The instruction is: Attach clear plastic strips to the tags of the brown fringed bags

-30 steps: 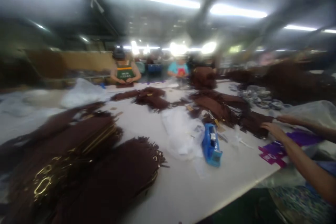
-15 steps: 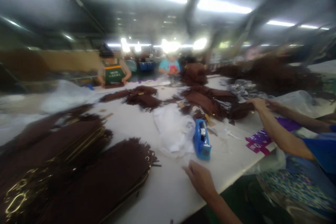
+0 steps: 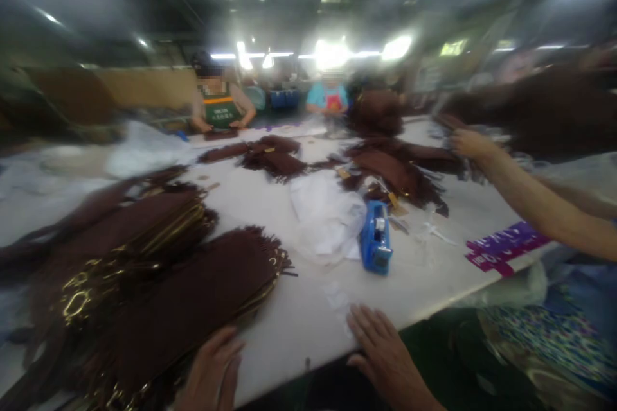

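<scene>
My left hand (image 3: 212,369) is at the near table edge, beside a stack of dark brown fringed bags (image 3: 193,295) with gold-coloured hardware. Its fingers are extended and a little apart, with nothing visible in them; I cannot tell whether it touches the bags. My right hand (image 3: 378,347) lies flat by the table edge, fingers stretched out. Just beyond its fingertips is a small white slip (image 3: 339,302), blurred. Farther up stand a blue tape dispenser (image 3: 376,237) and, beside it, a crumpled white plastic bag (image 3: 322,212).
A second bag stack (image 3: 139,225) lies at left. More brown bags (image 3: 385,164) lie mid-table. On the right, a co-worker's arm (image 3: 520,186) reaches over purple printed strips (image 3: 501,247). Two people work across the white table (image 3: 270,205).
My left hand has come into view beside the bags. My right hand has gone from curled to spread flat. The co-worker's hand has lifted a brown piece. The view has tilted down.
</scene>
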Demonstrator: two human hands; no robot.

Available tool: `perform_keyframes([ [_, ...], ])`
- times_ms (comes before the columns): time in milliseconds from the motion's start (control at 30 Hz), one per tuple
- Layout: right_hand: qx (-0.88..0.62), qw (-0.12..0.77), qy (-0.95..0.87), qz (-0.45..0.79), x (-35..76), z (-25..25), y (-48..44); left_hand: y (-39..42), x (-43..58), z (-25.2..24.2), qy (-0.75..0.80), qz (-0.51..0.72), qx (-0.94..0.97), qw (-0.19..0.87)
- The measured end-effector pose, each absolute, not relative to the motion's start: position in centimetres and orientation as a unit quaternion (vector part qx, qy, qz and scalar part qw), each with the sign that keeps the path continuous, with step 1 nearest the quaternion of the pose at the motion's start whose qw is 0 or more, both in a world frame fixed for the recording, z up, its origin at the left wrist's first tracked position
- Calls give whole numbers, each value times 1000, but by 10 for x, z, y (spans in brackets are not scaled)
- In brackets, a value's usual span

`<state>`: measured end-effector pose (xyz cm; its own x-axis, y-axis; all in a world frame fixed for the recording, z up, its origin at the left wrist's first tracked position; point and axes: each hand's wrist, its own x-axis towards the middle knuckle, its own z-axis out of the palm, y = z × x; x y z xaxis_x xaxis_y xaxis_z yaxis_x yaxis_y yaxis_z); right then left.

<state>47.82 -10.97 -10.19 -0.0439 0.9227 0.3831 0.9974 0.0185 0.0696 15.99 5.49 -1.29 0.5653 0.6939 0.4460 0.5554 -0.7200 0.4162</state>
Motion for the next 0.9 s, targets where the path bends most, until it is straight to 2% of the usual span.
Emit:
perform_keyframes([
  [167,-665,254,-690,-129,478,-105,-119,23,233,-22,336,179,875,300],
  [233,-682,310,-659,-63,475,-101,-120,20,250,-15,315,165,871,339],
  [333,-707,367,-596,101,465,-80,-117,21,261,-2,276,158,877,360],
  [500,-677,369,-546,328,436,-27,-93,25,255,12,271,135,830,469],
  [667,-641,369,-545,396,404,-9,-57,23,226,6,406,137,690,583],
  [900,-551,384,-491,554,357,-24,-27,23,174,2,497,199,667,518],
])
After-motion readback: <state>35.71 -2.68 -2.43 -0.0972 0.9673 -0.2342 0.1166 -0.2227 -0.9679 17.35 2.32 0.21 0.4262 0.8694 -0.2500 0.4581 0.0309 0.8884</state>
